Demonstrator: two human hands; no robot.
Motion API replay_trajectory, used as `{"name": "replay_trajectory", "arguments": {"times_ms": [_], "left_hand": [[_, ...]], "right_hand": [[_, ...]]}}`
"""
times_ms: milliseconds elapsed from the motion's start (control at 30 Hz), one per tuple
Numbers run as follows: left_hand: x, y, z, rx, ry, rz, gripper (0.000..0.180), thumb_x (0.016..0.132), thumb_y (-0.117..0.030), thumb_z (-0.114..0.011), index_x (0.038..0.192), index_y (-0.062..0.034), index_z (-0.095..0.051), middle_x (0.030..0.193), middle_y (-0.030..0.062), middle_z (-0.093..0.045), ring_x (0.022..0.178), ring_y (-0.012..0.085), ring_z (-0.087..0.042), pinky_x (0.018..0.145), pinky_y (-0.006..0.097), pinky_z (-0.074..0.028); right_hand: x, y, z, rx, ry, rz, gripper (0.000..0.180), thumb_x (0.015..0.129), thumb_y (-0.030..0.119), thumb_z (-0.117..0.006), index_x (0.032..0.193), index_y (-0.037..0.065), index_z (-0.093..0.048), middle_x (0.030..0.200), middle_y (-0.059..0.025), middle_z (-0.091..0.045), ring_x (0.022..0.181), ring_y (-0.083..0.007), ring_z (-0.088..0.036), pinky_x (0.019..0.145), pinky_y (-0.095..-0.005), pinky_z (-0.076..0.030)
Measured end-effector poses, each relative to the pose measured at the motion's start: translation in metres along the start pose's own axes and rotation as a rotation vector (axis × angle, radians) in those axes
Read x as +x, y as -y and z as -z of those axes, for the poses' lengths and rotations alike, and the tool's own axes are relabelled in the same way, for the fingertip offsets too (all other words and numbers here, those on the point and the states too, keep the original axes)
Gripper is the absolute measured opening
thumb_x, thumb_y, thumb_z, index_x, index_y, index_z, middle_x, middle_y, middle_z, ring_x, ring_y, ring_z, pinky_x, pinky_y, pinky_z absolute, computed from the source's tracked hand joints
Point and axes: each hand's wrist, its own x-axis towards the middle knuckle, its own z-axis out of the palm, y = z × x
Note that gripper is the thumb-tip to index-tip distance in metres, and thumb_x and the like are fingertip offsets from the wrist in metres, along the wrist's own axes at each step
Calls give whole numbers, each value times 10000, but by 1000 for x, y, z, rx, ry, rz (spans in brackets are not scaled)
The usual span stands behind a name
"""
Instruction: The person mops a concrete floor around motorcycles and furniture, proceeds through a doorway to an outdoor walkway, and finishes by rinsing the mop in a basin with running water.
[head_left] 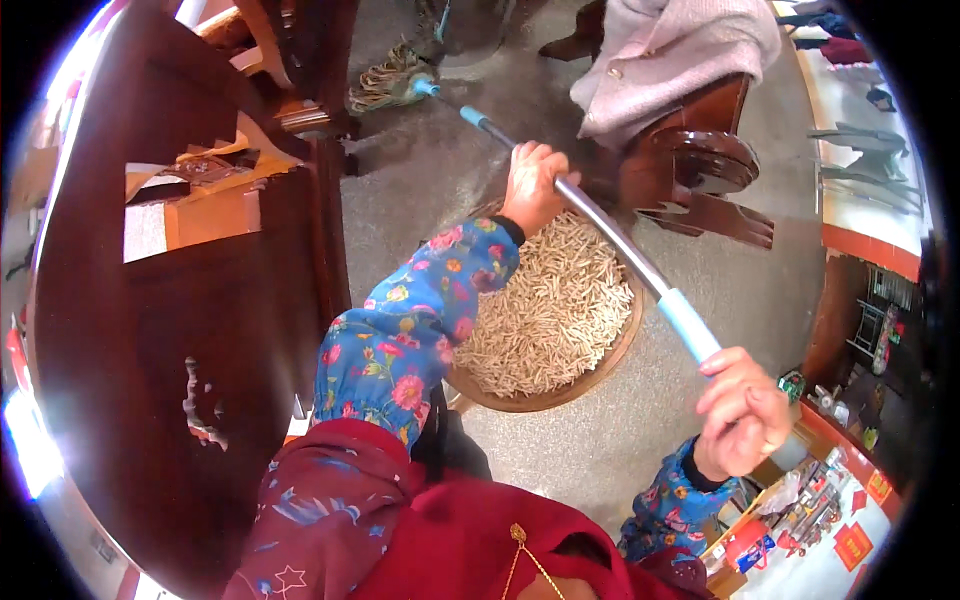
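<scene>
A mop slants across the view, its metal pole (615, 238) fitted with light-blue sleeves. My left hand (535, 187) is closed around the pole's middle part. Toward the upper end, by the light-blue grip (690, 326), my right hand (742, 412) is closed on the handle. The strand mop head (393, 82) lies on the floor at the far left, with a blue collar. Below the pole sits a round shallow tray (632, 335) full of pale, short, stick-like pieces (550, 320); my left forearm covers part of it.
A dark wooden bench (240, 310) stands along the left. At the far right, a pinkish cloth (680, 55) drapes over a dark wooden chair (705, 165). Grey floor (740, 270) runs between them. A cluttered surface (800, 510) with red items lies at the lower right.
</scene>
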Motion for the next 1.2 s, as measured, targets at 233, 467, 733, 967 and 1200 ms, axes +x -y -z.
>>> {"name": "replay_trajectory", "arguments": {"times_ms": [233,467,733,967,1200], "left_hand": [[37,-34,-49,-250,12,4,212,631,-154,-666,560,-73,-484,625,114,-491,666,331,-480,650,422,-365],[59,19,-67,-303,162,-79,261,668,-204,-680,607,-63,-468,664,114,-506,718,317,-500,607,413,-382],[52,-27,6,-322,291,-91,421,688,-328,-686,506,-33,-446,553,153,-465,578,355,-477,502,433,-351],[0,-70,49,-149,145,-35,375,693,-305,-690,520,-93,-433,551,72,-484,591,265,-501,555,369,-366],[-13,-74,47,-54,33,51,280,661,-182,-685,532,-92,-453,550,70,-487,571,277,-492,567,393,-359]], "right_hand": [[37,31,3,-263,249,157,175,806,160,-495,953,75,-536,510,-1,-471,443,-152,-456,504,-344,-442],[60,3,-68,-737,285,121,118,695,105,-618,778,63,-546,601,-41,-500,504,-201,-504,575,-382,-493],[56,46,-35,-420,111,210,278,874,212,-481,1119,80,-479,502,-19,-452,459,-180,-487,498,-351,-468],[56,59,24,59,-231,58,331,932,162,-326,1194,-22,-408,437,36,-346,387,-95,-365,468,-277,-369],[59,51,43,124,27,-80,324,909,231,-376,1141,28,-479,469,47,-360,421,-94,-384,505,-293,-346]]}}
